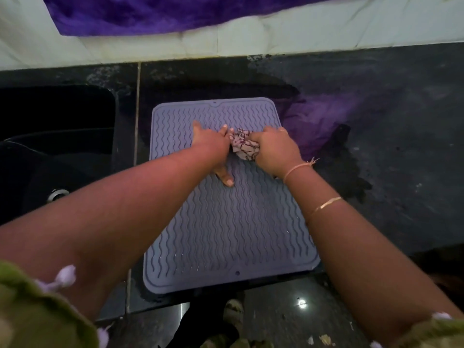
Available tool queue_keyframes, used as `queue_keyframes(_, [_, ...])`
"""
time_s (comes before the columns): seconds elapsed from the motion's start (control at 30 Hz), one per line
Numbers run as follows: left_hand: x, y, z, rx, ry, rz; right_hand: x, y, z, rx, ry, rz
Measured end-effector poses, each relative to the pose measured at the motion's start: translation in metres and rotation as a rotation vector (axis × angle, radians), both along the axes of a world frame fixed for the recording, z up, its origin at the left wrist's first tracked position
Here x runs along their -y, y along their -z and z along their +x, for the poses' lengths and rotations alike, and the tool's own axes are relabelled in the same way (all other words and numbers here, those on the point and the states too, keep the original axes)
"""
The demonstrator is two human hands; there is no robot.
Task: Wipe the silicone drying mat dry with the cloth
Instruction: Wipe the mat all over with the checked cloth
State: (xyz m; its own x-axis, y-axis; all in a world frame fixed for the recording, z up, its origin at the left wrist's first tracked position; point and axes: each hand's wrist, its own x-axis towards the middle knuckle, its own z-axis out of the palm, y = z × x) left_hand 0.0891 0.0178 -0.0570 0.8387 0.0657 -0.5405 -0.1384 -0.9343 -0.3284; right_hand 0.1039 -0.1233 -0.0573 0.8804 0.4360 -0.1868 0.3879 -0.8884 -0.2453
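mat (231,222) on counter (389,109); sink (57,136) L of mat; cloth (244,144) on mat, far half; wall (276,33) behind counter

Both arms stretched forward, hands side by side

The left hand (213,146) lies flat, fingers straight and spread toward the far side, thumb pointing near. Just right of it, the right hand (273,149) is curled round a bunched cloth (242,144). The right wrist wears a thread band (297,169) and a thin bangle (326,204)

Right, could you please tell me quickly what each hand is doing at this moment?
Left hand: open, fingers flat on the silicone drying mat.
Right hand: closed on the bunched cloth.
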Motion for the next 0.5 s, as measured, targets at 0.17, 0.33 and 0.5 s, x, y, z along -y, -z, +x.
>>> queue_keyframes(0.17, [0.000, -0.001, -0.001, 0.015, 0.008, 0.025, 0.026, 0.006, -0.056, 0.056, -0.051, -0.031])
queue_keyframes(0.33, [0.001, -0.003, -0.002, 0.034, -0.023, 0.048, 0.055, 0.003, -0.119, 0.036, -0.123, -0.053])
queue_keyframes(0.5, [0.000, -0.002, -0.013, 0.100, -0.049, 0.049, 0.067, -0.003, -0.145, -0.058, -0.082, -0.062])
